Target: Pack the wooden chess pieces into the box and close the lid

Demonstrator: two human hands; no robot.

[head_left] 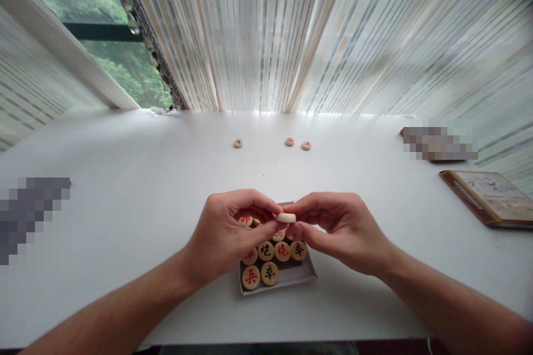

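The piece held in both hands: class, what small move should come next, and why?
Probably lower the held piece into the open box, right of the black-marked piece in its nearest row: the left hand and right hand pinch it over the box, and that spot shows bare floor.

Your left hand [233, 227] hides part of the left side of the shallow box [303, 273] and several pieces there; your right hand [347, 227] hides part of its right side. The held disc [286, 218] shows edge-on: you cannot read its marking. Markings on the far loose discs [290, 142] are too small to read reliably. Pixelation obscures the left object [31, 213] and the far right object [440, 142]. The right edge cuts off the brown-edged flat item [495, 195].
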